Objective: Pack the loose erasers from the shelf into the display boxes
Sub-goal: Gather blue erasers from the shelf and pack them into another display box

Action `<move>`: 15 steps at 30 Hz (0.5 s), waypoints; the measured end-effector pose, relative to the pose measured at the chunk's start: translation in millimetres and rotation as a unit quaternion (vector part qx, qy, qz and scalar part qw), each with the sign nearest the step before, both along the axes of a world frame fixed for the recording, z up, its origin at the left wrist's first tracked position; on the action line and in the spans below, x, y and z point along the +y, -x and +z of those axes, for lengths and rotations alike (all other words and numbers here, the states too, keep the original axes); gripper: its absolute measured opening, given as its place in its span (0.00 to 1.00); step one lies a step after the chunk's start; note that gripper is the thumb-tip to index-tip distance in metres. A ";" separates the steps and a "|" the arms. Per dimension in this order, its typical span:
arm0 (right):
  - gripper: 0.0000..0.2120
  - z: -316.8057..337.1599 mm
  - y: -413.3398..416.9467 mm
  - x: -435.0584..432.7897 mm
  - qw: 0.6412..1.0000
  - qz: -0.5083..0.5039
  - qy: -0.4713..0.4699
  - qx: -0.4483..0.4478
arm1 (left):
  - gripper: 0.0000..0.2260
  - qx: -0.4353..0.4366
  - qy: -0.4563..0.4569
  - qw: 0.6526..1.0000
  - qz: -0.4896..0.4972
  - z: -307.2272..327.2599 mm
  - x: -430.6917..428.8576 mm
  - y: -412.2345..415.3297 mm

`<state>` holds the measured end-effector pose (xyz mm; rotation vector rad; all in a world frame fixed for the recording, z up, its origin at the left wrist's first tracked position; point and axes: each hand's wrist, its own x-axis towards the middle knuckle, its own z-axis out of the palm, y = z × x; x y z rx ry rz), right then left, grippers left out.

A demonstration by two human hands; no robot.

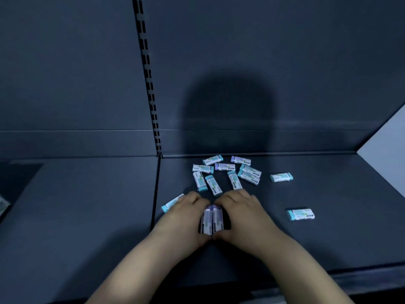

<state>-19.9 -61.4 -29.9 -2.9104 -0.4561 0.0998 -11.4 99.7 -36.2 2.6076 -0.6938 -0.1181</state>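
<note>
Left hand point(183, 218) and right hand point(244, 216) curled round an eraser bundle point(211, 220) near the shelf point(328, 238) front; judged light, stiff, slick-sleeved, best squeezed along long sides.

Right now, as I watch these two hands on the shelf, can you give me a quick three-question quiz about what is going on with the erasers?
1. True or false: the left hand and the right hand grip the held erasers between them.
2. On which side of the hands does the nearer lone eraser lie? A. the person's left. B. the person's right. C. under a palm.
3. Fill in: the half-hidden eraser at the left hand's fingers has a ___ end.
Key: 1 true; 2 B; 3 teal.
</note>
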 end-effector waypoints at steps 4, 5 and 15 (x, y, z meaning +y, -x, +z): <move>0.32 7.4 17.2 4.7 0.999 -0.007 -0.045 -0.027 | 0.22 -0.051 0.043 0.997 0.036 7.6 9.1 13.3; 0.32 9.3 20.5 5.6 0.999 -0.001 -0.045 -0.031 | 0.23 -0.056 0.039 0.997 0.048 9.6 10.8 18.0; 0.31 11.5 43.6 12.4 0.993 0.070 -0.082 -0.049 | 0.31 -0.128 -0.058 0.981 0.132 14.9 16.7 73.1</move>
